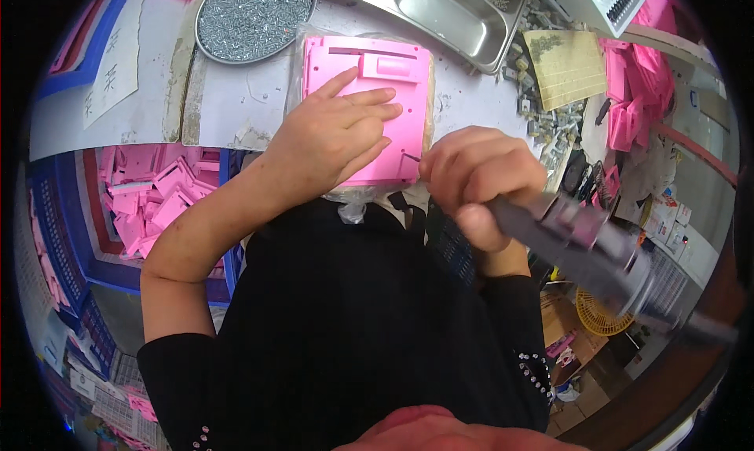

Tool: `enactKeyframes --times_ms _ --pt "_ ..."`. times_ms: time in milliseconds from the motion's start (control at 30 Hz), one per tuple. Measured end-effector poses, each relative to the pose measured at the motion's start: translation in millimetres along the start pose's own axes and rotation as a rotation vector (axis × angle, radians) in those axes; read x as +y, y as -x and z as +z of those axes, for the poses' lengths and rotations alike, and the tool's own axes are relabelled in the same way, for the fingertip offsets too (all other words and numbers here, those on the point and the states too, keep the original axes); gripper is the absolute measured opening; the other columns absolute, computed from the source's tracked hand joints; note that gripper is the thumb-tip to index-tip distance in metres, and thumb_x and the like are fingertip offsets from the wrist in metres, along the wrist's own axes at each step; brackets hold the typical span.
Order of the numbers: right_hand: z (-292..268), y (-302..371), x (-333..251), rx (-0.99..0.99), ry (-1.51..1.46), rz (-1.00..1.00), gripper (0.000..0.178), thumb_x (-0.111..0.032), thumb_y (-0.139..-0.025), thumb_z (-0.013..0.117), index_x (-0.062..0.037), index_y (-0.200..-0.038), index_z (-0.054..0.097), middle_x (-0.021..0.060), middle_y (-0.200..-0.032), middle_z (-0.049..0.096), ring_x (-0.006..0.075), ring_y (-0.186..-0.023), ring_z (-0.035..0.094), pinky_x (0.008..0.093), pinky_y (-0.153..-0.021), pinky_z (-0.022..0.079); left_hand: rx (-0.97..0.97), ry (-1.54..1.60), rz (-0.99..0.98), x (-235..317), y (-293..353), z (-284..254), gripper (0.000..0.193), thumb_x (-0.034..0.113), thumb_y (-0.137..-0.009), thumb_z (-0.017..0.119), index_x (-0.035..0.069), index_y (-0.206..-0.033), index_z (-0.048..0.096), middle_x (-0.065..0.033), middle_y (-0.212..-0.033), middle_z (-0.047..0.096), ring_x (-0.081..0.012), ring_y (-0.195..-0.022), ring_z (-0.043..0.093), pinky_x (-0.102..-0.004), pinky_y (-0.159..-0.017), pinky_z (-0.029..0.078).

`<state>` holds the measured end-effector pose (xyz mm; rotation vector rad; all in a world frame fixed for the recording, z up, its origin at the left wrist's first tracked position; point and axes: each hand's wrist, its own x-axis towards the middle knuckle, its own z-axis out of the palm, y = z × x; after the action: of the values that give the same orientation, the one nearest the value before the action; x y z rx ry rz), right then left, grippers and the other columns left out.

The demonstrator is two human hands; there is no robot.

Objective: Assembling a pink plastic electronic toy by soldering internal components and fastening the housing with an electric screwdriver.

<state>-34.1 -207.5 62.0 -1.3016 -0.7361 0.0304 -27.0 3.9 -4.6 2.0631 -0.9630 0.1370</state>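
Note:
A flat pink plastic casing (404,129) with a slot and raised block at its far end lies on a plastic-wrapped pad (351,196) at the table's near edge. On the casing rests my left hand (334,129), open, its fingers spread flat over the middle. My right hand (491,172) is wrapped round a dark power screwdriver (581,251), which is tilted and somewhat blurred. The thin bit comes out past my fingers toward a hole near the casing's near right corner; I cannot tell whether its tip is in a screw.
A round metal dish (255,19) heaped with small screws stands far left. A steel compartment tray (448,19) sits beyond the casing. Small metal parts (542,121) lie scattered at right, beside a yellowish card (564,67). Lower left, a blue crate (149,274) holds pink pieces.

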Motion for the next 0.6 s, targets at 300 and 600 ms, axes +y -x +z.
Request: enactKeyframes --times_ms 300,600 --pt "-7 -13 13 -0.120 -0.076 0.022 0.020 -0.002 -0.082 0.072 -0.0046 -0.078 0.053 0.0076 -0.058 0.055 0.0244 -0.047 0.057 0.0376 -0.049 0.052 -0.007 -0.010 0.035 0 3 1 0.010 0.009 -0.089 0.073 0.003 -0.095 0.068 -0.0094 -0.121 0.073 -0.0277 -0.125 0.065 -0.0565 -0.117 0.038" --pt "-18 -29 29 -0.035 0.142 -0.032 0.025 -0.012 -0.092 0.069 -0.0059 -0.083 0.047 0.0050 -0.056 0.052 0.0195 -0.046 0.052 0.0374 -0.051 0.052 0.024 0.022 0.019 0 -1 -1 0.009 0.012 -0.086 0.067 0.004 -0.085 0.065 -0.0118 -0.115 0.073 -0.0275 -0.122 0.066 -0.0556 -0.115 0.039"
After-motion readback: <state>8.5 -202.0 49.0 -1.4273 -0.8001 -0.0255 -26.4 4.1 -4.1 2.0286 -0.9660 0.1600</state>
